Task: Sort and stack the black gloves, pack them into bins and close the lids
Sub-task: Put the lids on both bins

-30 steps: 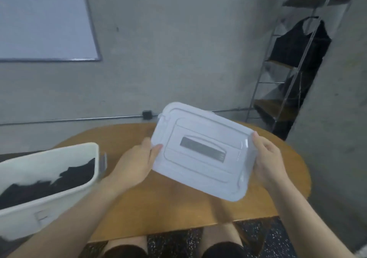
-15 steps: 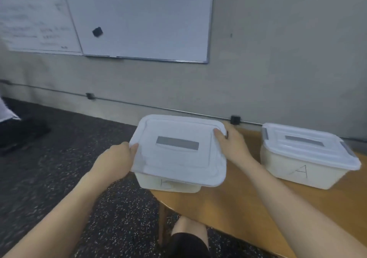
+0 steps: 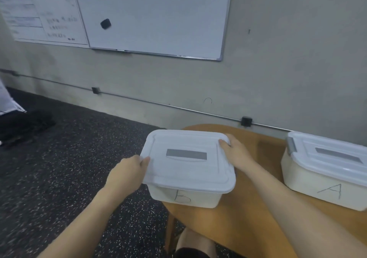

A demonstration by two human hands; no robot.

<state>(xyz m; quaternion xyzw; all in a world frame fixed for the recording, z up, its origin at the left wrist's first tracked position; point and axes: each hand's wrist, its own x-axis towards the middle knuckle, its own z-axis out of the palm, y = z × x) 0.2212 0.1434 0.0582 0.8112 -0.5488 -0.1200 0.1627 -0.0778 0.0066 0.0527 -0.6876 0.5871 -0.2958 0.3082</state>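
Note:
A white lid [image 3: 188, 170] with a grey handle strip lies on top of the white bin marked B [image 3: 184, 197], at the left end of the wooden table [image 3: 238, 218]. My left hand [image 3: 127, 175] grips the lid's left edge. My right hand [image 3: 235, 151] holds its far right corner, fingers over the rim. A second white bin marked A [image 3: 317, 184] stands to the right with its lid [image 3: 333, 156] on and a grey latch at its left end. No gloves are visible; the bins' contents are hidden.
The table's rounded left edge ends just under bin B, with dark speckled floor [image 3: 59, 168] beyond. A whiteboard [image 3: 155, 15] hangs on the grey wall behind. My knees [image 3: 194, 245] show under the table.
One second ago I held the lid in the air over the table beside the open bin with black gloves. I then turned left, and the lid now lies on bin B.

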